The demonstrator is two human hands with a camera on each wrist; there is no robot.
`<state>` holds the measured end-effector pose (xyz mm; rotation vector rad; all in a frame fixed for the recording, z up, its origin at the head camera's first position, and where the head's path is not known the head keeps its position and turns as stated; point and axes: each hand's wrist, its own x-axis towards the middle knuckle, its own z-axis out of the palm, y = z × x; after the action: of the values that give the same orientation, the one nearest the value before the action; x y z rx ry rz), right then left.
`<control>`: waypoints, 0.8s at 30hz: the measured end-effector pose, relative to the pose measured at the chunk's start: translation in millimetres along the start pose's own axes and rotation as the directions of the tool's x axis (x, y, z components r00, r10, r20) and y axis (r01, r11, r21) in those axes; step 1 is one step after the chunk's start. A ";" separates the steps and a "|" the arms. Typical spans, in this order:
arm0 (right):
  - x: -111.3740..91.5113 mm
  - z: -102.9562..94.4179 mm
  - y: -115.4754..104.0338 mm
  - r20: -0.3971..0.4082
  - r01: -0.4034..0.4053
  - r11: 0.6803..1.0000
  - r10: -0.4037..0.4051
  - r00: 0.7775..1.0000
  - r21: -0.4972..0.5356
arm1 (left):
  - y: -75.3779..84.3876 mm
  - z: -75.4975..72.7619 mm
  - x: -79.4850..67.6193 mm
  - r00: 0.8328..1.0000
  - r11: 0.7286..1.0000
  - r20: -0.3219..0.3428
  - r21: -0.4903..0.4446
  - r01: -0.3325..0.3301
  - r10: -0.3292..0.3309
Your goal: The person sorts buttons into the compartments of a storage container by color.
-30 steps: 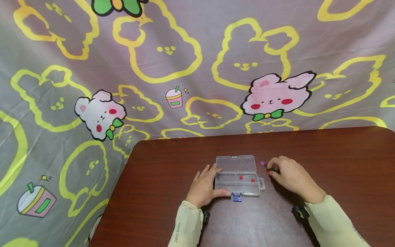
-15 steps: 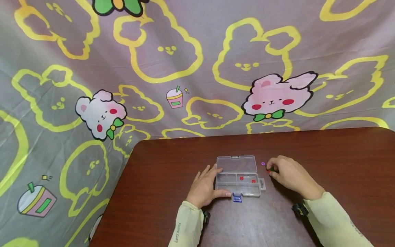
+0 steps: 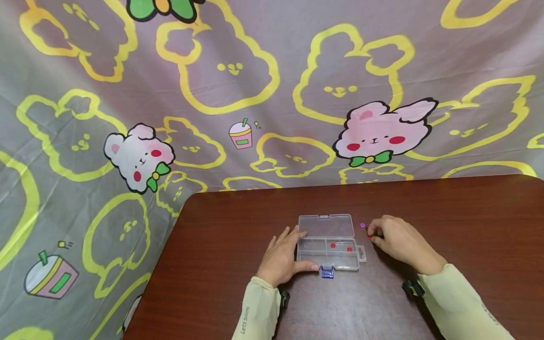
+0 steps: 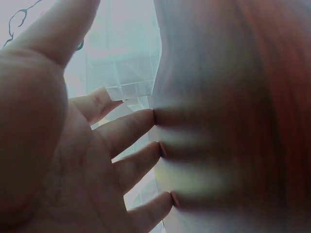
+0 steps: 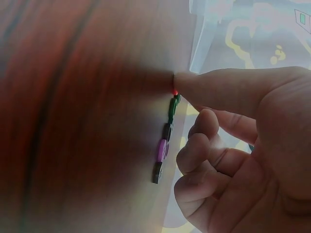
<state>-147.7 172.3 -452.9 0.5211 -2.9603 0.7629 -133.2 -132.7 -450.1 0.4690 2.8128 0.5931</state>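
Note:
A clear plastic divided box (image 3: 315,260) lies on the table with its lid (image 3: 325,225) tipped back. My left hand (image 3: 278,257) rests at its left side, fingers spread and straight, index finger at the back corner and thumb along the front edge. Two small red pieces (image 3: 333,245) sit in the back right compartment. My right hand (image 3: 399,241), right of the box, pinches a small red piece (image 5: 175,91) at the table between thumb and index finger. Small green (image 5: 172,108), black and purple (image 5: 162,150) pieces lie close by; their exact kind is too small to tell.
A blue latch (image 3: 327,272) sticks out from the box's front, and a clear hanging tab (image 3: 361,253) from its right side. A small purple ring (image 3: 362,225) lies behind my right fingertips. A patterned curtain (image 3: 293,94) hangs behind the brown table (image 3: 238,212).
My right thumb and index finger have shifted slightly around the small red piece. The left hand, the box and the two red pieces in it have stayed in place.

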 end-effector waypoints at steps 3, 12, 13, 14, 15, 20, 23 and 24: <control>0.2 -0.6 0.3 0.008 0.000 1.000 0.000 1.000 -0.001 | 0.1 -0.2 -0.1 1.000 1.000 -0.003 -0.001 -0.002 0.002; 0.4 -1.7 -0.5 0.014 -0.018 1.000 0.018 1.000 0.006 | 0.5 -0.4 0.0 1.000 1.000 0.004 0.000 0.001 -0.001; 0.5 -1.5 -0.4 0.016 -0.022 1.000 0.022 1.000 0.006 | 0.6 -0.4 -0.1 1.000 1.000 0.005 0.000 0.002 -0.002; 0.4 -1.3 -0.3 0.017 -0.026 1.000 0.025 1.000 0.006 | 0.7 -0.5 -0.1 1.000 1.000 0.006 0.000 0.002 -0.002; 0.5 -1.1 -0.3 0.018 -0.029 1.000 0.029 0.999 0.005 | 0.8 -0.6 -0.2 1.000 1.000 0.006 -0.001 0.002 -0.002; 0.3 -0.5 0.2 0.020 -0.035 0.999 0.035 0.999 0.003 | 1.0 -0.8 -0.1 1.000 1.000 0.004 -0.002 0.002 -0.002; 0.4 -0.1 1.1 0.018 -0.035 0.999 0.035 0.999 0.005 | 1.5 -0.6 -0.5 1.000 1.000 -0.001 0.000 -0.001 0.001; 0.4 -0.1 1.5 0.016 -0.035 0.999 0.035 0.999 0.006 | 1.7 -0.5 -0.7 1.000 1.000 -0.001 -0.001 -0.001 0.001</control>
<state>-148.6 173.4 -453.5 0.4789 -2.9905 0.7755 -132.3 -131.7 -448.8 0.4703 2.8130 0.5955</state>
